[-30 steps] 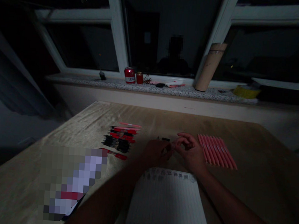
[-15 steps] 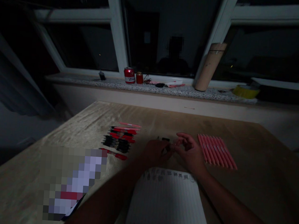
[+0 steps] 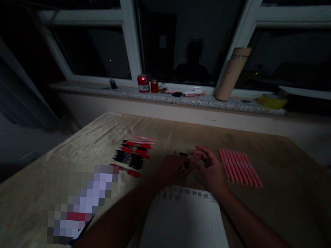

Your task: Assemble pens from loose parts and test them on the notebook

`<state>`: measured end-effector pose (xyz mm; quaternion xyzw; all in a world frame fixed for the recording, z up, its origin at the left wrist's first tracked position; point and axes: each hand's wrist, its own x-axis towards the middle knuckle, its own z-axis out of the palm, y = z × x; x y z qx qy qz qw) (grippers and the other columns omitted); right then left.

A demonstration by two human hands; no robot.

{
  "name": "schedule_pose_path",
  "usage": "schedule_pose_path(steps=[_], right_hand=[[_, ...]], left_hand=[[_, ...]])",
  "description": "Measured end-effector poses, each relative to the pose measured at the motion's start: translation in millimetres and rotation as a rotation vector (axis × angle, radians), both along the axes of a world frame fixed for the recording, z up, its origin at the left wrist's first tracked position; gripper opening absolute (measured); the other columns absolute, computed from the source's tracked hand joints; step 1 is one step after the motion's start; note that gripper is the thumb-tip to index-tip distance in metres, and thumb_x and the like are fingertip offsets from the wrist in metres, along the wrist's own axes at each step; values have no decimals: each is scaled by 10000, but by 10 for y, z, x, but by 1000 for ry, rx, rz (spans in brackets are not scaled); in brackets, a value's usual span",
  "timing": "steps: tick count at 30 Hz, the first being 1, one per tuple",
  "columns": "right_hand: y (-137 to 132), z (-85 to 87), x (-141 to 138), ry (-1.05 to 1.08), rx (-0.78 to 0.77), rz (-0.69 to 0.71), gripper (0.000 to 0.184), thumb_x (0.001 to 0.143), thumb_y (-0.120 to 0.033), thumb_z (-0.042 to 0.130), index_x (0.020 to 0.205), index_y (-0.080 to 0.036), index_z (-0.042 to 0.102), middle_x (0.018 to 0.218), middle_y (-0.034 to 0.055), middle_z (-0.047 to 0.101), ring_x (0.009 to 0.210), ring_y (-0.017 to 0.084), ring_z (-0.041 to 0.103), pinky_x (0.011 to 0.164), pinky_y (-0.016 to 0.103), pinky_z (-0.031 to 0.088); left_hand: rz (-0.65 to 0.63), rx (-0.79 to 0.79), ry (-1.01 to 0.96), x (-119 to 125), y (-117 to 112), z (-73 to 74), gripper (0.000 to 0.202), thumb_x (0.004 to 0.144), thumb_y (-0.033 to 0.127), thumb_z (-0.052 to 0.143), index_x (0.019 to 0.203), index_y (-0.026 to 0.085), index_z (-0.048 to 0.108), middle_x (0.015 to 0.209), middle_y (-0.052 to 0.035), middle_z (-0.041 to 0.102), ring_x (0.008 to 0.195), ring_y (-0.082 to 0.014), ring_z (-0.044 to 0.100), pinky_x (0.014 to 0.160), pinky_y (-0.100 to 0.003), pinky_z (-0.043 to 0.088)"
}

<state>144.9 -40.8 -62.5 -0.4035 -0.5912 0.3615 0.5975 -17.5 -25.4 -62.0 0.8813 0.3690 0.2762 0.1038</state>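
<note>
My left hand (image 3: 173, 168) is closed in a pinch above the top of a lined spiral notepad (image 3: 187, 224). Facing it, my right hand (image 3: 210, 171) has thumb and fingers curled together, their tips close to the left fingertips. Whatever small piece they hold is too dark to make out. Just beyond the fingers lies a short black piece (image 3: 183, 154). A row of pink pens (image 3: 240, 168) lies side by side to the right of my right hand. Left of my left hand are black pens (image 3: 128, 159), red pens (image 3: 137, 151) and pink pens (image 3: 144, 138).
A separate red pen (image 3: 126, 170) lies nearest the blurred-out item (image 3: 86, 205) on the table's left. Along the windowsill (image 3: 125, 93) stand a red can (image 3: 143, 83), a small jar (image 3: 154, 86), a cardboard tube (image 3: 233, 74) and a yellow tape roll (image 3: 272, 101).
My right fingertips have shifted slightly up and left, near the left fingertips. My left hand stays almost in place, and the pens and notepad have not moved.
</note>
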Motion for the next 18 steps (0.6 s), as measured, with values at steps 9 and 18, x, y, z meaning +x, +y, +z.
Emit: schedule_pose_path(steps=[9,18], right_hand=[[-42,57,-13,-36,-56,-23,189,709,-287,693,882,-215,674,836,51,723,794,200,672,760,371,525],[20,16,65,-157,-51,-74,232,777,-370,615,923,-197,664,880,63,698,816,193,639,749,346,490]], left_hand=[[9,3,3,-10,18,-19,260,851,380,460,877,153,585,687,-20,631,588,-124,571,563,-224,394],[62,-52,-72,-26,12,15,223,820,372,507,795,162,581,663,0,611,587,-108,550,569,-209,378]])
